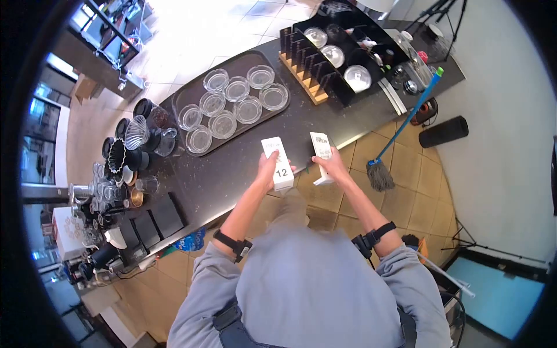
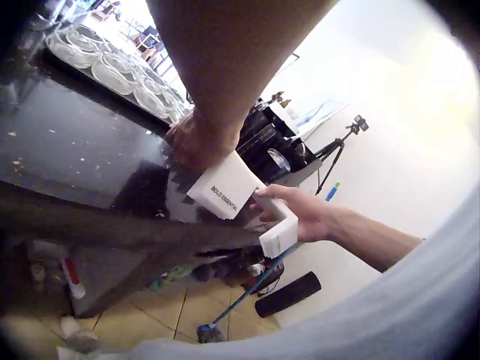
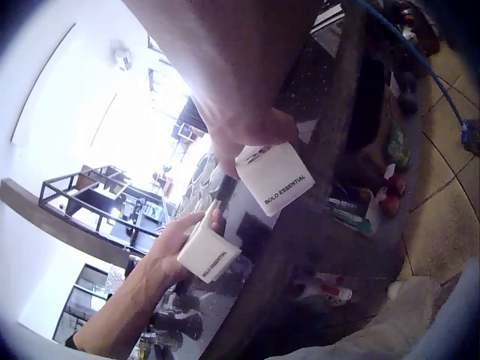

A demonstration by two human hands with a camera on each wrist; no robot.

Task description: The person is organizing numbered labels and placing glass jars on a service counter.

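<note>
Fingers of left hand gripping box 12; right hand gripping second box, counter edge

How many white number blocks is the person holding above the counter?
2. The left hand grips the block marked 12 over the dark counter. The right hand grips the other white block beside it, near the counter's edge. No others are visible.

Two white cartons (one numbered 12) held upright.

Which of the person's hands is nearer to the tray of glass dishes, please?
Left. The left hand, holding the block numbered 12, is just below the tray; the right hand with its block is farther right.
</note>
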